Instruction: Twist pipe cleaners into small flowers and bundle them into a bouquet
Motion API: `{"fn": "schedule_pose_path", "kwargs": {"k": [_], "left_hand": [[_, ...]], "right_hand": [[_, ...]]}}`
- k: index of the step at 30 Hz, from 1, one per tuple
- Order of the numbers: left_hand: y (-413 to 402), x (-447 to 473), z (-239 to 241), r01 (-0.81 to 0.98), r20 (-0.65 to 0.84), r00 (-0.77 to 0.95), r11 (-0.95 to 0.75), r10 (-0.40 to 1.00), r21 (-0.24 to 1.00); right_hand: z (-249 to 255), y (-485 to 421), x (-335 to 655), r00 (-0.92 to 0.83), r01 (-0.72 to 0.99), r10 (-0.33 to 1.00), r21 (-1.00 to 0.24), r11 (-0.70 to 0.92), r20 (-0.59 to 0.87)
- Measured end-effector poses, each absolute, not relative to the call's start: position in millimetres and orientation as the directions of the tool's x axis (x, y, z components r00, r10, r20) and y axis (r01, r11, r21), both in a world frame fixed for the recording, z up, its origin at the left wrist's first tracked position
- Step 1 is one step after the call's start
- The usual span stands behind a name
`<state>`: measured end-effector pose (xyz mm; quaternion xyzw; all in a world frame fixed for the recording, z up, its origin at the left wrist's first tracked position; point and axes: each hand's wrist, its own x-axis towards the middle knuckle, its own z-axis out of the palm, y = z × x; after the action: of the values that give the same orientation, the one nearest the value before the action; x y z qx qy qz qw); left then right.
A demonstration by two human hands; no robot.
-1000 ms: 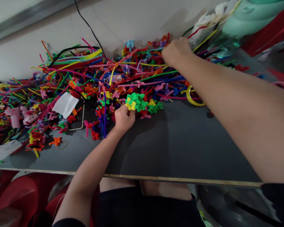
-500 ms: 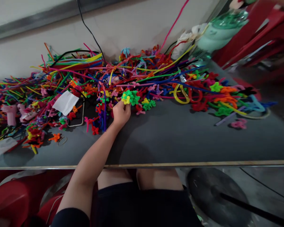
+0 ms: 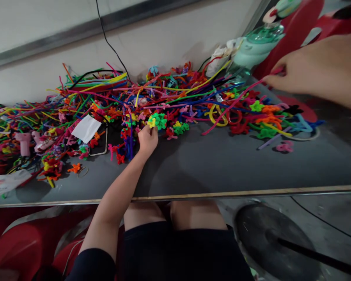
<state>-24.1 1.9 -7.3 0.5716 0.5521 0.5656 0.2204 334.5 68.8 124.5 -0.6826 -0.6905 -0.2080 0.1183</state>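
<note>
My left hand (image 3: 148, 139) is closed on a small bunch of green and yellow pipe-cleaner flowers (image 3: 158, 121), held just above the table's middle. At the upper right, my right hand (image 3: 283, 74) pinches one end of a long pink pipe cleaner (image 3: 236, 102). Its strand slants down leftward across the yellow-and-red-handled scissors (image 3: 219, 117), and its free end hangs near the pile's front edge. Another green and yellow flower (image 3: 180, 127) lies right of my left hand.
Loose pipe cleaners and finished pieces heap along the wall. A phone (image 3: 106, 142) lies partly under white paper (image 3: 86, 128); pink glue-gun-like tools (image 3: 23, 143) are at left. A green bottle-like container (image 3: 251, 48) stands back right. The grey table (image 3: 222, 168) has a pale front edge.
The pink pipe cleaner has come down from above the pile to lie slanting over the scissors. My right hand has come into view holding it. My left hand keeps the flowers nearly still.
</note>
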Motion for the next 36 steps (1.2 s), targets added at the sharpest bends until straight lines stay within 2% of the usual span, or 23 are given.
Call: {"fn": "schedule_pose_path", "kwargs": {"k": [1, 2, 4, 5, 7, 8, 10, 15, 19, 22, 24, 26, 28, 30, 32, 36], "left_hand": [[2.0, -24.1, -7.3, 0.384, 0.403, -0.249, -0.292, 0.881, 0.876], [2.3, -24.1, -7.1, 0.388, 0.403, -0.251, -0.290, 0.880, 0.875], [3.4, -24.2, -7.0, 0.400, 0.404, -0.256, -0.284, 0.878, 0.871], [4.0, -24.4, -7.1, 0.407, 0.406, -0.258, -0.282, 0.877, 0.869], [5.5, -24.8, -7.8, 0.419, 0.414, -0.254, -0.286, 0.874, 0.862], [6.1, -25.1, -8.4, 0.424, 0.420, -0.251, -0.291, 0.872, 0.858], [7.0, -25.6, -9.7, 0.430, 0.425, -0.248, -0.294, 0.870, 0.854], [6.7, -25.0, -9.7, 0.413, 0.416, -0.256, -0.290, 0.873, 0.863], [4.7, -22.5, -5.5, 0.386, 0.404, -0.251, -0.291, 0.880, 0.875], [3.0, -21.6, -4.1, 0.341, 0.392, -0.262, -0.295, 0.882, 0.893], [2.5, -21.0, -4.4, 0.289, 0.368, -0.289, -0.286, 0.884, 0.914], [2.7, -19.5, -4.7, 0.187, 0.310, -0.320, -0.261, 0.895, 0.947], [3.2, -16.8, -3.5, 0.022, 0.213, -0.342, -0.219, 0.915, 0.975], [3.5, -13.6, -0.3, -0.162, 0.110, -0.354, -0.177, 0.929, 0.971], [2.9, -11.3, 4.7, -0.306, 0.042, -0.349, -0.156, 0.936, 0.939], [-1.1, -9.4, 14.6, -0.475, -0.046, -0.253, -0.083, 0.966, 0.876]], "right_hand": [[123.8, 64.0, 325.3, -0.151, 0.969, 0.907, 0.242, 0.057, 0.392], [122.5, 60.0, 316.6, -0.255, 0.947, 0.882, 0.287, 0.145, 0.396], [115.9, 53.0, 300.6, -0.487, 0.869, 0.785, 0.299, 0.394, 0.382], [110.2, 49.5, 293.7, -0.608, 0.790, 0.742, 0.306, 0.531, 0.283], [96.1, 42.5, 282.3, -0.755, 0.631, 0.656, 0.253, 0.734, -0.021], [88.9, 39.2, 277.9, -0.764, 0.591, 0.625, 0.217, 0.777, -0.157], [77.6, 34.2, 272.4, -0.738, 0.561, 0.588, 0.183, 0.807, -0.331], [74.9, 34.4, 273.2, -0.673, 0.585, 0.580, 0.150, 0.797, -0.459], [74.6, 33.3, 275.2, -0.676, 0.607, 0.574, 0.092, 0.789, -0.461], [65.6, 28.0, 271.0, -0.655, 0.619, 0.606, 0.138, 0.773, -0.452], [61.9, 25.1, 264.1, -0.617, 0.637, 0.629, 0.170, 0.752, -0.473], [65.8, 22.6, 252.6, -0.607, 0.670, 0.637, 0.124, 0.732, -0.475], [78.7, 17.8, 235.9, -0.666, 0.705, 0.638, -0.047, 0.708, -0.386], [96.2, 7.8, 215.6, -0.727, 0.684, 0.664, -0.270, 0.678, -0.175], [109.8, -7.3, 194.3, -0.718, 0.617, 0.696, -0.435, 0.656, 0.031], [99.2, -30.4, 159.6, -0.646, 0.438, 0.743, -0.714, 0.546, 0.172]]}}
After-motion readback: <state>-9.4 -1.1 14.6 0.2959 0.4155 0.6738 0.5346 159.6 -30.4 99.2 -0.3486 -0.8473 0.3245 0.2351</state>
